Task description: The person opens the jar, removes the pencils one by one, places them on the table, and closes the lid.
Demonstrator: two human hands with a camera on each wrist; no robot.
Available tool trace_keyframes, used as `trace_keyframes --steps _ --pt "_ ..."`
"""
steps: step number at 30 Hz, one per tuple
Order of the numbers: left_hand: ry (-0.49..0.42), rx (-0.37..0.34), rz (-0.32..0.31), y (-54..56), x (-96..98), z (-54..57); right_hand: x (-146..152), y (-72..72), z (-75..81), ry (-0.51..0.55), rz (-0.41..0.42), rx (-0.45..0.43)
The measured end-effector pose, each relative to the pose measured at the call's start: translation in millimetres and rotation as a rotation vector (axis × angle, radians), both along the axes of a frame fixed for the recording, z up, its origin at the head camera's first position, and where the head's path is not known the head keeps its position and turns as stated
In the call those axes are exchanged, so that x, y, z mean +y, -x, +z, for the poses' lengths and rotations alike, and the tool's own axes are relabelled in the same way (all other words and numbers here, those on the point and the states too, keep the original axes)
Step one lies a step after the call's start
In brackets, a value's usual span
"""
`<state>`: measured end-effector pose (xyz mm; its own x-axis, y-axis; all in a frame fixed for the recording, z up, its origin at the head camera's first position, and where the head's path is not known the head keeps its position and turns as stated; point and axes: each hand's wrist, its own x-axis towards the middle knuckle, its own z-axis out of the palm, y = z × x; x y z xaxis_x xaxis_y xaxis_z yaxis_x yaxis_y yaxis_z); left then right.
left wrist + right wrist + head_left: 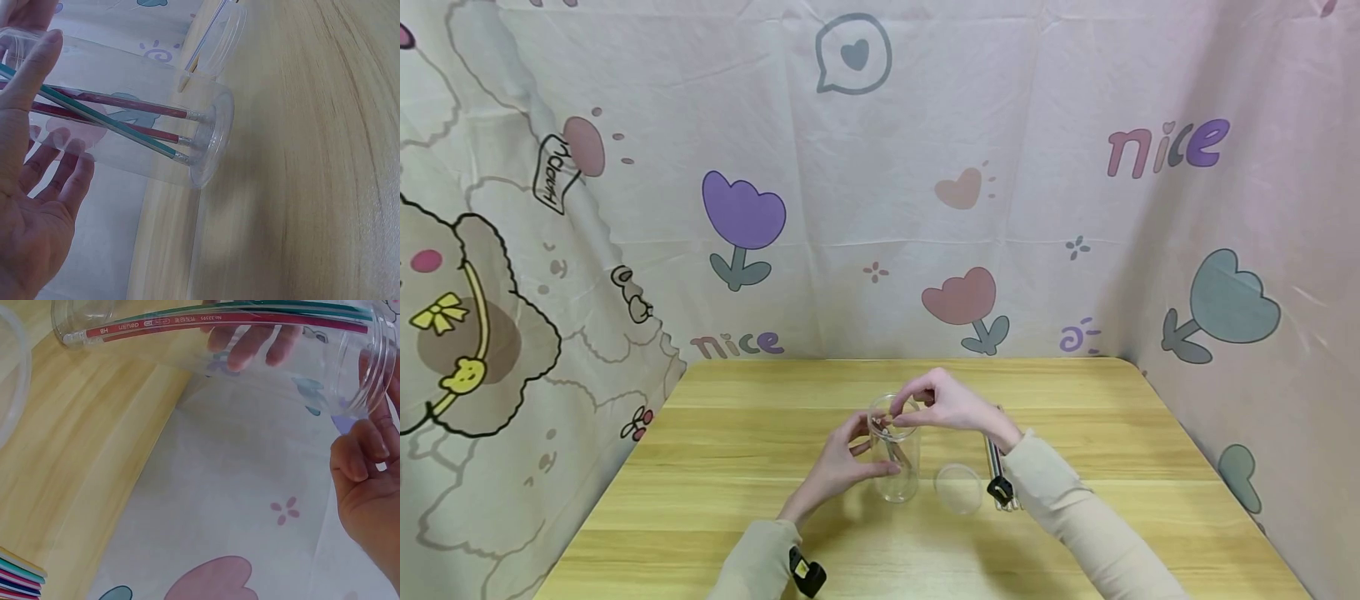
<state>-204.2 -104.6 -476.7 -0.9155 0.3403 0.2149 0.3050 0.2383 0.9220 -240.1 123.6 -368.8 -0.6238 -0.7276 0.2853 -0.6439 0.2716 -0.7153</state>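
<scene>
A clear plastic jar (897, 483) stands upright on the wooden table. My left hand (842, 462) grips its side, thumb in front and fingers behind. Inside lean two red pencils (156, 132) and a green pencil (134, 134), their metal-banded ends down by the base. My right hand (947, 402) is over the jar's mouth, thumb and forefinger tips at the rim (378, 369); I cannot tell whether they pinch anything. In the right wrist view its other fingers bend beside the rim, and a red pencil's upper end shows inside.
A round clear lid (958, 489) lies on the table (715, 500) just right of the jar. Beyond it is a row of several coloured pencils (22, 578), partly hidden under the right wrist in the head view. A printed cloth (850, 208) hangs behind the table.
</scene>
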Motion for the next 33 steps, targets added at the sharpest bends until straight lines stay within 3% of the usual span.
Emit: trace_keyframes --steps 11,23,33 --pt "-0.005 0.006 -0.012 0.7 -0.9 -0.8 -14 2.0 -0.9 -0.09 -0.012 0.206" --pt "-0.015 -0.003 -0.017 0.7 -1.7 -0.6 -24 6.3 1.1 -0.212 -0.03 0.202" --pt "-0.01 0.005 -0.022 1.9 -2.1 -1.9 -23 5.3 1.1 -0.203 -0.064 0.195"
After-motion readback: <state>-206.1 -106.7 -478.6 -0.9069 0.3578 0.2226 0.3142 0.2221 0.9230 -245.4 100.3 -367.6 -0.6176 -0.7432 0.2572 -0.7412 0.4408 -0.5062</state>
